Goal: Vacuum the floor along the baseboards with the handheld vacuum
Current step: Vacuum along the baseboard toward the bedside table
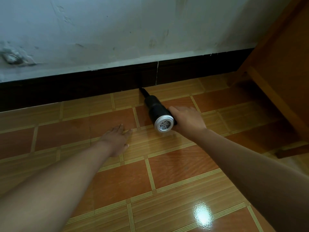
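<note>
Orange tiled floor [167,173]: my left hand [117,139] rests flat on it, fingers straight. My right hand [187,119] grips the black handheld vacuum [156,108], fingers curled round its body. Silver vented end [164,125] faces me; long axis runs away-left, nozzle [143,92] at the foot of the dark baseboard [100,84].

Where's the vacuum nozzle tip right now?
In the head view, just right of centre: the nozzle tip sits at the foot of the dark baseboard, just left of its pale vertical seam, with the right hand gripping the vacuum.

The right hand [187,120] grips the handheld vacuum [157,111], nozzle at the dark baseboard [100,86]; the left hand [115,139] hovers flat.
</note>
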Action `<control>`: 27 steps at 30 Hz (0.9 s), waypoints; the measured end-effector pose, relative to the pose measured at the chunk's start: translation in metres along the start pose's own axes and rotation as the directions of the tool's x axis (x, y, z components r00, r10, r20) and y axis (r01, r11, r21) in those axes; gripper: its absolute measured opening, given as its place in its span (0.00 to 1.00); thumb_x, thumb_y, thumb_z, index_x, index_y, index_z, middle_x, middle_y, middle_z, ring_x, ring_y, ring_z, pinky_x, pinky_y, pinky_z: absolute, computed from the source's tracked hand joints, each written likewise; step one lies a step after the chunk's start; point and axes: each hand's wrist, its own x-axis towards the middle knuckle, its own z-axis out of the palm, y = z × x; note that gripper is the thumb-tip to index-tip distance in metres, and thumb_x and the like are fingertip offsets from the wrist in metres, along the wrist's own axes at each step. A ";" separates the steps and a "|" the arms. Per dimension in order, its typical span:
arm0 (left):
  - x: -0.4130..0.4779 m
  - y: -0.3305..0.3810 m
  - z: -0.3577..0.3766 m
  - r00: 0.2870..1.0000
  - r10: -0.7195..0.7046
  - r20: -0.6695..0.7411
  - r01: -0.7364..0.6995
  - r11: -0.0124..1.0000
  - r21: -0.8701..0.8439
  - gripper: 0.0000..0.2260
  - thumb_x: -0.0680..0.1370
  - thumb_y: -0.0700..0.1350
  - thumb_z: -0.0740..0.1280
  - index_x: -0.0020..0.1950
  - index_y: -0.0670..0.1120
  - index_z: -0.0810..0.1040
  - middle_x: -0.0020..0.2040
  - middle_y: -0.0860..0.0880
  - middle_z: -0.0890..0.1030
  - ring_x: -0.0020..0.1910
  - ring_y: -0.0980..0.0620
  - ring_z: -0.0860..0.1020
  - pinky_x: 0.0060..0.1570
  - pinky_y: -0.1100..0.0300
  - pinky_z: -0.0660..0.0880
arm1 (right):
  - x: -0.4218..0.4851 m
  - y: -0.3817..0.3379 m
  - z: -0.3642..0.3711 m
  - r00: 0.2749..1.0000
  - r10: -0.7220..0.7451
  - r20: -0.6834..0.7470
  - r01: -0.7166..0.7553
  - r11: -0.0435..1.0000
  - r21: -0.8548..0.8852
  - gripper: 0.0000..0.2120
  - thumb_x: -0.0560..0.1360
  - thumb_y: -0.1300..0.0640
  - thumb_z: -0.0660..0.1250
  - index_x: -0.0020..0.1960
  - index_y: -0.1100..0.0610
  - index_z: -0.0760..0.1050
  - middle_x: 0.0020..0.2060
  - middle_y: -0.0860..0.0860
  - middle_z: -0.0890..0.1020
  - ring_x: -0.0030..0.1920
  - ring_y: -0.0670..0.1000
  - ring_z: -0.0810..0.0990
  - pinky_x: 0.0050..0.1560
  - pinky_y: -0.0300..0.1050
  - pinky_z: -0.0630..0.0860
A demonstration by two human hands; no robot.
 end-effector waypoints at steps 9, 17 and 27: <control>0.000 -0.007 0.006 0.999 0.029 -0.031 -0.029 0.999 -0.024 0.28 0.83 0.52 0.51 0.78 0.50 0.40 0.78 0.40 0.41 0.78 0.44 0.44 0.75 0.52 0.44 | 0.001 0.002 0.001 1.000 0.017 0.014 -0.018 1.000 0.026 0.14 0.73 0.49 0.68 0.56 0.51 0.71 0.48 0.46 0.78 0.52 0.50 0.75 0.58 0.48 0.64; -0.012 -0.028 0.017 0.997 -0.051 -0.059 0.048 0.998 -0.044 0.27 0.83 0.51 0.50 0.79 0.50 0.41 0.78 0.39 0.42 0.78 0.44 0.44 0.75 0.52 0.46 | 0.012 -0.013 0.001 0.998 -0.034 0.055 0.032 0.999 0.040 0.14 0.72 0.50 0.69 0.56 0.50 0.71 0.48 0.46 0.78 0.53 0.49 0.75 0.61 0.49 0.64; -0.015 -0.041 0.021 0.998 -0.066 -0.008 0.065 0.993 -0.097 0.27 0.83 0.53 0.50 0.78 0.50 0.41 0.78 0.38 0.43 0.78 0.44 0.44 0.75 0.52 0.46 | 0.026 -0.036 0.002 0.994 -0.092 0.062 0.090 0.995 0.031 0.15 0.73 0.49 0.68 0.58 0.50 0.71 0.50 0.46 0.78 0.55 0.50 0.74 0.60 0.49 0.63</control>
